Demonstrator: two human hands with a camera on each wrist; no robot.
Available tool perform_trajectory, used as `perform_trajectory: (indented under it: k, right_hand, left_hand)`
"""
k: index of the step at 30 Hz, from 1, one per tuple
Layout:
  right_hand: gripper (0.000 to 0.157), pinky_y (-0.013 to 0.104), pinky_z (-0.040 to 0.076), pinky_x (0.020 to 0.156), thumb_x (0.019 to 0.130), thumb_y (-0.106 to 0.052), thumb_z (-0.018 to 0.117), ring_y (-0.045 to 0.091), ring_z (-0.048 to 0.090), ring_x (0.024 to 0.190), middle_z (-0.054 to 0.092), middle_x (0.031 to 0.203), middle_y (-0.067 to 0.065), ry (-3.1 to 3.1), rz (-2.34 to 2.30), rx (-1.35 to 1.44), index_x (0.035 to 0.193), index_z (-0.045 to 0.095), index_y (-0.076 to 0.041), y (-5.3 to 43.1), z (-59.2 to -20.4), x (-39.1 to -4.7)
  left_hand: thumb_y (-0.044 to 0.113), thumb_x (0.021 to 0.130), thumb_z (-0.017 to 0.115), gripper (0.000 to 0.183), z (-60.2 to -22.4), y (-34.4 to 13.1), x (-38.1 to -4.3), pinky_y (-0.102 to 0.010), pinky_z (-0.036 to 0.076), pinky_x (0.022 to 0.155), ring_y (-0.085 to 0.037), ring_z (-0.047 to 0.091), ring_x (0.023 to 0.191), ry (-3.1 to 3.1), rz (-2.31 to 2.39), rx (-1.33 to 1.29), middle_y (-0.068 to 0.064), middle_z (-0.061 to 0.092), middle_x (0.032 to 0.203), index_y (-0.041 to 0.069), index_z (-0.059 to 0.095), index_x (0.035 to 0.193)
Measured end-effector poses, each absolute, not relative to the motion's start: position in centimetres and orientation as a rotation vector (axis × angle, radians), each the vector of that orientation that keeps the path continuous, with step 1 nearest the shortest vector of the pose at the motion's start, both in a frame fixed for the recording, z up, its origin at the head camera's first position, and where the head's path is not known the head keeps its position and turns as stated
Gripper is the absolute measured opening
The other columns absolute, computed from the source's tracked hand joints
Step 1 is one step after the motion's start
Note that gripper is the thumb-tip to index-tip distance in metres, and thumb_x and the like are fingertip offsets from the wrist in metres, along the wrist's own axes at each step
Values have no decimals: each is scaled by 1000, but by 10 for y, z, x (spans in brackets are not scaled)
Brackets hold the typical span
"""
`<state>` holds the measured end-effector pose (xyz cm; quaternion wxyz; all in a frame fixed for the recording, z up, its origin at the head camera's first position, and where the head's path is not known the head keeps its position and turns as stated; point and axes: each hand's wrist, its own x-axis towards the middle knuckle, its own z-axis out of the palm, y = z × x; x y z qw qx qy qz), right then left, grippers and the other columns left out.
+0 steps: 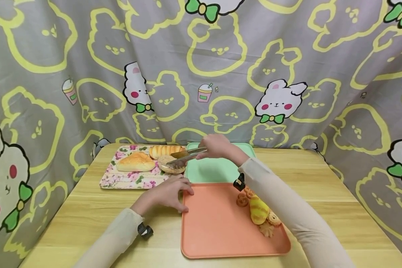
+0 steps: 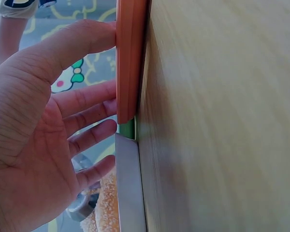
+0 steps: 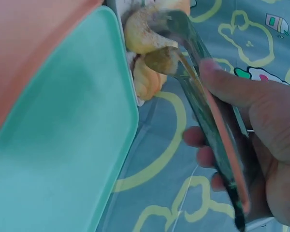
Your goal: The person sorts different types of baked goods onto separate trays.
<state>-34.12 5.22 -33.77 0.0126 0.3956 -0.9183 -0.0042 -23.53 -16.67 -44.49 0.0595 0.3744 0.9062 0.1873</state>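
Observation:
My right hand (image 1: 216,146) grips a pair of metal tongs (image 3: 210,121) by the handles. The tips reach over a round sesame bun (image 1: 167,168) on the flowered tray (image 1: 108,181), one arm on each side of its top in the head view. My left hand (image 1: 169,191) rests at the left rim of the orange tray (image 1: 214,223). In the left wrist view its thumb and index fingertip touch that rim, fingers nearly straight. Beside the sesame bun lie an oval bread (image 1: 135,162) and a ridged bread roll (image 1: 162,150).
A mint green tray (image 1: 211,173) stands behind the orange one, right of the flowered tray. On the orange tray's right side sit a yellow striped bread (image 1: 258,210), pretzels (image 1: 242,200) and cookies (image 1: 266,229), partly under my right forearm. A patterned curtain (image 1: 221,56) hangs behind the wooden table (image 1: 321,208).

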Motion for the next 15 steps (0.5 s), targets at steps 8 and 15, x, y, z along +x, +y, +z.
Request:
perform_trajectory:
  k: [8,15]
  right_hand:
    - [38,21,28,46,90,-50,72,9,63,63,78,95,-2,-2681,-61,1260,111,80,-20,46,-345,-337]
    - [33,24,18,46,91,-52,69,7,38,50,54,60,-5,-2659,-123,1193,97,78,-22,38,-354,-343]
  left_hand:
    - [42,72,87,48,-445,-167,-235,-44,44,102,-19,55,113,2734,578,1163,2,67,119,18,76,113]
    - [39,71,88,47,-444,-165,-235,-34,48,93,-14,54,106,2745,592,1197,4,67,113,17,76,111]
